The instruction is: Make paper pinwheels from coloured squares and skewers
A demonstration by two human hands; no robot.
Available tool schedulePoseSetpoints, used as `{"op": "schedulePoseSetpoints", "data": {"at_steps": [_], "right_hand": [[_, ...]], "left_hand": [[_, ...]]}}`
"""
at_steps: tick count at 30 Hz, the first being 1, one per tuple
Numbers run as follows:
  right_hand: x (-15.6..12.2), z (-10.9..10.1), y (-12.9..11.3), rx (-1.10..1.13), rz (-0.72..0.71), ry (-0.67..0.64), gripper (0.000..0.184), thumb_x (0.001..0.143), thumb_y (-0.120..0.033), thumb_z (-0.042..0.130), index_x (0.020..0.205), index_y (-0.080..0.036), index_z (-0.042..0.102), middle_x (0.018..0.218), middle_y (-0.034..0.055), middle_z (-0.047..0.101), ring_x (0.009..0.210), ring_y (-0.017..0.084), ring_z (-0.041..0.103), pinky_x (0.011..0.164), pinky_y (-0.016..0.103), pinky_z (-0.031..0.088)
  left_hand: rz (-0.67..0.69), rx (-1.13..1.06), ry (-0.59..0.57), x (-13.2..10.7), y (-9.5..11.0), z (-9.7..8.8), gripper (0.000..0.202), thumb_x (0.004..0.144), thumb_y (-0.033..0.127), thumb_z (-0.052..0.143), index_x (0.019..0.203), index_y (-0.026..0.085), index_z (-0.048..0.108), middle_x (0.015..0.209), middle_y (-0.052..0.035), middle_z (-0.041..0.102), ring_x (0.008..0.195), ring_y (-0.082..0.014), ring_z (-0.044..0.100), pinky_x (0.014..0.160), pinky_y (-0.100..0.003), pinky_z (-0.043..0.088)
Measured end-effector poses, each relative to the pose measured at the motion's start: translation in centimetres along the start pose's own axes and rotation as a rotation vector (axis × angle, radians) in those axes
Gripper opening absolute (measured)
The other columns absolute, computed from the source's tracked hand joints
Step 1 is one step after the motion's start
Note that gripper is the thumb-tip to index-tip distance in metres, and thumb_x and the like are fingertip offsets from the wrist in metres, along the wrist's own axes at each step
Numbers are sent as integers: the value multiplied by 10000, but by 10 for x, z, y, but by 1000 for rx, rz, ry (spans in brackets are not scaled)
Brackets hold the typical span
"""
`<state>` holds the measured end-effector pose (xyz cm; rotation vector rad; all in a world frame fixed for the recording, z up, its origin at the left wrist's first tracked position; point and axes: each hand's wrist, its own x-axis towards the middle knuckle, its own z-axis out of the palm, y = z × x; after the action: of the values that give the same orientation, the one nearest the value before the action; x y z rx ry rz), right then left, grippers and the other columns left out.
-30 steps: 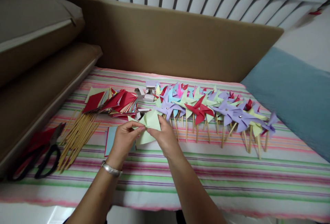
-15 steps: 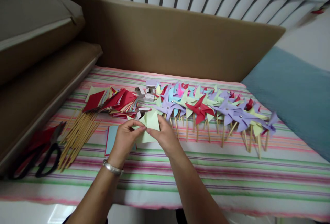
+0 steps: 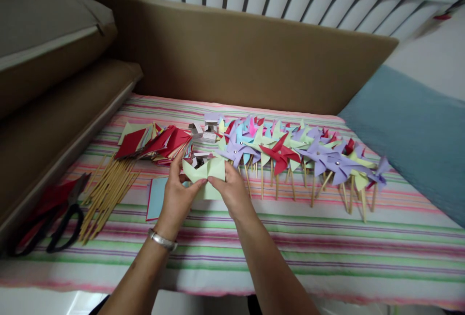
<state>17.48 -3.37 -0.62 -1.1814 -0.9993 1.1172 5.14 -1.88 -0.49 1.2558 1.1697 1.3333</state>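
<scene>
Between my two hands is a pale green sheet of paper (image 3: 214, 169), with corners bent in toward its middle. My left hand (image 3: 180, 194) grips its left side, the thumb pressed near the centre. From the right, my right hand (image 3: 232, 190) pinches it, its thumb meeting the left one. Small open boxes (image 3: 208, 131) stand just beyond the paper. Left of my left wrist lies a light blue paper square (image 3: 156, 199), partly hidden by that hand. Finished paper pinwheels (image 3: 281, 154) on sticks lie in rows to the right.
Fanned paper squares (image 3: 169, 143), mostly red on top, lie at the left. Nearer are a bundle of wooden sticks (image 3: 109, 203) and black-handled scissors (image 3: 65, 225). A brown board (image 3: 247, 58) stands behind the striped cloth (image 3: 290, 257). Brown cushions (image 3: 65, 82) rise at the left.
My left hand has shifted its fingers up along the paper's left side. The paper's left part now spreads wider, with a corner raised. The view has drifted slightly.
</scene>
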Motion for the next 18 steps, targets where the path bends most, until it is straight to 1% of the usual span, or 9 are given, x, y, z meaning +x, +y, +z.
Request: {"op": "schedulePoseSetpoints", "data": {"at_steps": [1,2,3,5,7,9,13,18], "right_hand": [[0,0,-1,7,1,-2,428,679,-165,607,1101,-220,559,1005,35,674,907,214,621,786,334,491],[-1,0,-3,12,6,-5,433,680,-170,609,1107,-218,556,1009,37,674,909,216,622,787,335,492],[-1,0,-4,15,13,-11,438,681,-176,612,1113,-216,553,1011,37,675,912,218,623,789,336,492],[-2,1,-6,18,32,-25,444,680,-184,620,1118,-212,550,1004,36,678,922,222,621,796,340,490],[-3,2,-7,26,36,-31,443,675,-184,628,1111,-212,554,997,32,678,926,221,618,809,343,483],[-3,3,-6,37,34,-23,436,672,-178,631,1101,-214,557,992,30,678,913,216,619,819,348,476],[-3,4,-3,37,43,-37,417,674,-183,626,1084,-217,558,954,25,682,858,208,629,804,353,480],[-3,2,2,15,48,-45,402,675,-191,626,1070,-222,561,962,29,682,872,216,629,783,350,491]], "left_hand": [[-44,-50,-7,1,-1,0,795,558,217,750,1276,255,410,1181,-68,562,872,-165,598,706,-237,466],[-114,-100,-31,1,-2,0,763,554,227,756,1251,233,445,1146,-71,590,860,-168,605,706,-242,468],[-205,-150,-73,1,-4,0,684,557,245,758,1192,200,508,1085,-75,626,830,-169,613,699,-246,469],[-386,-245,-165,1,-7,-3,478,566,277,757,1004,133,629,925,-80,684,754,-168,623,680,-252,466],[-489,-325,-233,1,-8,-5,357,577,282,752,880,109,675,819,-77,702,710,-166,625,685,-261,461],[-505,-378,-255,0,-7,-8,316,583,260,748,857,116,688,780,-64,706,691,-160,624,700,-268,457],[-513,-417,-241,1,-5,-10,250,586,226,738,811,128,694,739,-45,704,638,-142,613,697,-271,453],[-537,-400,-206,1,-5,-9,259,563,231,743,793,122,695,700,-46,700,602,-140,603,616,-246,443]]}}
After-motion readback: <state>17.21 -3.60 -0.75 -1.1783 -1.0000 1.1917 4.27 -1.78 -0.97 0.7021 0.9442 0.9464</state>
